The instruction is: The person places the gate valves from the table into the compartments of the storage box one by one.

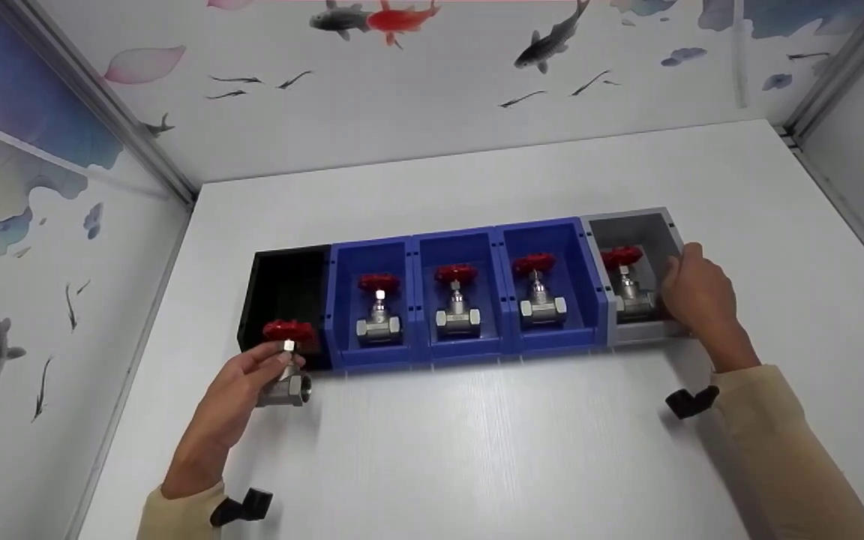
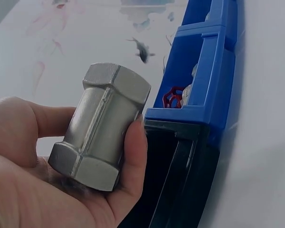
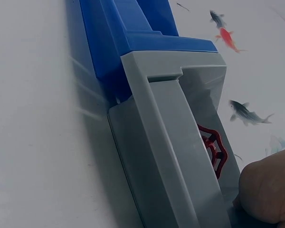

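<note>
My left hand (image 1: pixel 226 397) holds a metal gate valve (image 1: pixel 286 390) with a red handwheel by its stem and body, over the front edge of the black bin (image 1: pixel 248 300). Seen from the left wrist, the fingers and thumb wrap the valve's silver hexagon-ended body (image 2: pixel 99 128). At the far end of the row, my right hand (image 1: pixel 706 292) grips the right side wall of the grey bin (image 1: pixel 646 331), its thumb on the inner side. A similar valve (image 1: pixel 633 300) stands in that bin beside the thumb. Most of the right hand's fingers are hidden.
Between the black and grey bins stand three joined blue bins (image 1: pixel 458 352), each with a red-wheeled valve (image 1: pixel 458 319) upright in it. The white table (image 1: pixel 477 442) extends in front of and behind the row. White panels (image 1: pixel 432 97) printed with fish enclose the table.
</note>
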### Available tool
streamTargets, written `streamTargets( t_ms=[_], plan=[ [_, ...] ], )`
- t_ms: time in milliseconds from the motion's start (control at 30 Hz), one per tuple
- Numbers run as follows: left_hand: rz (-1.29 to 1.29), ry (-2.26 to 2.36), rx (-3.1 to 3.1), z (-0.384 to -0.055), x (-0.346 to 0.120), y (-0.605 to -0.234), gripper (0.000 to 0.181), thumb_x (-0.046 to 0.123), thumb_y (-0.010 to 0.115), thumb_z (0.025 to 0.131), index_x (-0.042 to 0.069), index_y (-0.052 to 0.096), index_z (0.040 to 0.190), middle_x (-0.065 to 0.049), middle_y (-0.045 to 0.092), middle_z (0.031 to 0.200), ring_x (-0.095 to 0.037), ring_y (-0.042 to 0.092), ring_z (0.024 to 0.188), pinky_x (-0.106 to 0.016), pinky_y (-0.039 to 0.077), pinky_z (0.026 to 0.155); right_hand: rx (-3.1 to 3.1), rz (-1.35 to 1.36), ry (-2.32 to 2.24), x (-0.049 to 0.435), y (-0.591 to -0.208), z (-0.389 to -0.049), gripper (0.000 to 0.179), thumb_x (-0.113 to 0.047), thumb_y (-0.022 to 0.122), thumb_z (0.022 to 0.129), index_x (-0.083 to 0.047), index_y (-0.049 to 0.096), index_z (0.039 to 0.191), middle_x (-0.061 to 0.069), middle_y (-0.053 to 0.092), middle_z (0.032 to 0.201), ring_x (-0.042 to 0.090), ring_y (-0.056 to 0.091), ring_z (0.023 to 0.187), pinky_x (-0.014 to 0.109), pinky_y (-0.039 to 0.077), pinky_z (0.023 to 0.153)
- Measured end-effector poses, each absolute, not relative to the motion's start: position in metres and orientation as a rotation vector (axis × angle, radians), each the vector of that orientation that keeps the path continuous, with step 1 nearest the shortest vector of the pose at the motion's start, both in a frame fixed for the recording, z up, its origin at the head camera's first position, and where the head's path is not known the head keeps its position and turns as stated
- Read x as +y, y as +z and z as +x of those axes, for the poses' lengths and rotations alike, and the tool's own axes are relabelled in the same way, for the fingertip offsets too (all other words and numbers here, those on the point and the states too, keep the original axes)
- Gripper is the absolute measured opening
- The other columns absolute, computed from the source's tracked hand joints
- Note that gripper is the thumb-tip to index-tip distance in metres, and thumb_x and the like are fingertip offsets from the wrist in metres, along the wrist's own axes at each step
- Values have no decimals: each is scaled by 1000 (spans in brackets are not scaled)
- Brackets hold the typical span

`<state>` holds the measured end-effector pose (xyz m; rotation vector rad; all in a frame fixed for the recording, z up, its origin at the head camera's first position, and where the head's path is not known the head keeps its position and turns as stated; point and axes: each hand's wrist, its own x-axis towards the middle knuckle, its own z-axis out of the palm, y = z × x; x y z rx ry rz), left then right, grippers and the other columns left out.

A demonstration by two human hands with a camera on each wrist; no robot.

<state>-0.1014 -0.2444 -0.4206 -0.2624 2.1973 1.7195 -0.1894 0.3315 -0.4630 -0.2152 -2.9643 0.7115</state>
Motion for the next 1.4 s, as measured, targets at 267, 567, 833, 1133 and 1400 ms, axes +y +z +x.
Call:
streamTargets(
  t_ms=[267,567,833,1133,1400],
  plan=[
    [-241,1746,2205,-112,-241,-420,40,17,46,106,-4,46,140,-6,65,117,-18,46,120,-31,35,99,-2945,-201,697,331,-462,-188,37,-17,33,106,18,42,114,40,57,87,45,58,69,54,42,56],
    [-246,1801,2170,-127,-242,-417,44,20,44,107,-6,41,142,2,62,115,-20,38,128,-32,28,108,-2964,-219,703,331,-461,-189,40,-19,32,106,18,41,118,41,57,91,48,59,73,55,43,58],
    [-233,1788,2182,-138,-244,-416,43,20,42,107,-5,41,142,2,60,114,-17,41,119,-23,35,97,-2983,-235,704,331,-460,-190,40,-19,31,106,18,41,118,41,57,92,46,58,72,54,43,58],
    [-228,1749,2224,-147,-247,-417,43,21,42,107,-4,43,141,-1,58,118,-16,43,117,-25,36,96,-2974,-221,708,331,-460,-189,39,-18,31,106,18,42,117,39,57,91,43,58,70,50,43,55],
    [-239,1715,2260,-155,-247,-421,41,19,43,106,-3,45,140,-2,59,117,-12,47,105,-25,39,88,-2990,-221,707,331,-460,-189,40,-19,30,107,18,41,118,38,58,90,40,57,68,49,42,54]
  ],
)
